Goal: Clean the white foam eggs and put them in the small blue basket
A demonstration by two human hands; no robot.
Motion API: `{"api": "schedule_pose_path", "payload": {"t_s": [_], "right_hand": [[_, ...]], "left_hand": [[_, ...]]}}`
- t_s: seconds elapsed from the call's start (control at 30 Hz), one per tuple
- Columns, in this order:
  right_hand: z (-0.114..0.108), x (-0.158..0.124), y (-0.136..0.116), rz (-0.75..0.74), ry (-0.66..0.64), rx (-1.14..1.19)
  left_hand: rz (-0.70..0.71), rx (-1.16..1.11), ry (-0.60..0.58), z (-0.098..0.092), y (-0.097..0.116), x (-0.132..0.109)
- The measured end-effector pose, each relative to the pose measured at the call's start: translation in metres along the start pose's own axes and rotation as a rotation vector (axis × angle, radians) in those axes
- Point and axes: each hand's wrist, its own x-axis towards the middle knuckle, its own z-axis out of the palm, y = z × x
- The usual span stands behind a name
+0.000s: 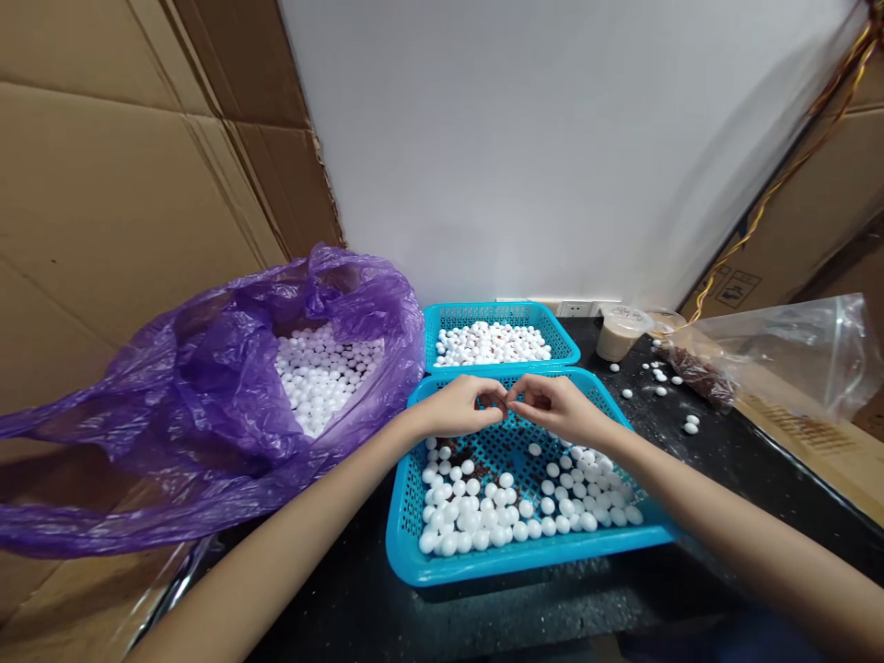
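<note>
Flattened cardboard (138,184) and a white wall (525,157) rise behind the black tabletop (718,479). Just above the near rim of a blue plastic basket (483,564), the left hand (464,407) and right hand (558,409) meet, each grip pinched closed at the fingertips; whether anything small sits between them, I cannot tell. White foam balls (476,516) lie in that basket among brown bits (456,453). More fill a second blue basket (476,313) behind it and a purple plastic bag (207,387) to the left. A clear plastic bag (780,354) lies to the right.
</note>
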Motion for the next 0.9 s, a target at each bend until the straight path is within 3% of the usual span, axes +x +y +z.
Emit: {"api": "schedule_pose_path", "payload": {"t_s": [0.2,0.5,0.77,0.9], "right_hand": [[0.0002,0.0007,0.0041,-0.001,0.081,0.073],[-0.0014,0.0011,0.0017,0.065,0.132,0.07],[-0.0065,-0.0007,-0.0033,0.059,-0.072,-0.027],[-0.0075,-0.0032,-0.0034,0.067,-0.3,0.053]], "left_hand": [[0.011,-0.18,0.049,-0.0022,-0.0036,0.0027],[-0.027,-0.202,0.037,-0.0012,-0.005,0.0028],[-0.006,-0.058,-0.038,-0.0018,-0.0012,0.0003],[-0.011,0.057,-0.098,-0.0013,0.0013,-0.0014]]}}
